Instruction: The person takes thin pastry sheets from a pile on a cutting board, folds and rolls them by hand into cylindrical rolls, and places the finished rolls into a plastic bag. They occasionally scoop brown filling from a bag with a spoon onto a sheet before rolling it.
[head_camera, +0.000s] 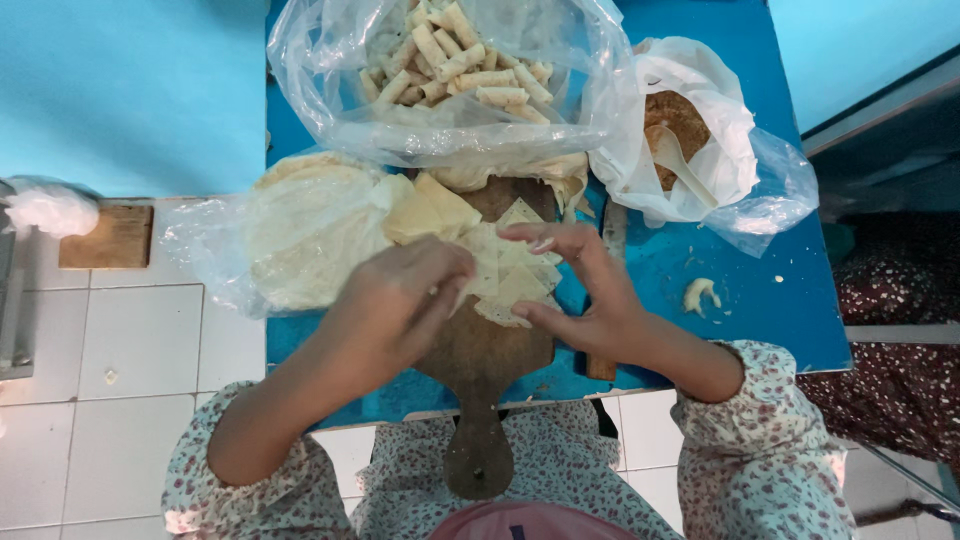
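Note:
A thin pale pastry wrapper (508, 272) lies on a brown wooden cutting board (480, 370) on a blue table (760, 310). My left hand (400, 300) grips the wrapper's left edge with bent fingers. My right hand (580, 285) curls around its right side, thumb below and fingers above. Both hands hold the same wrapper over the board. More cut wrapper pieces (430, 210) lie just behind it.
A stack of round wrappers (305, 235) sits on clear plastic at the left. A clear bag of several rolled pastries (450, 65) stands at the back. At the right, a white bag (690, 150) holds brown filling and a white spoon. A dough scrap (700, 293) lies nearby.

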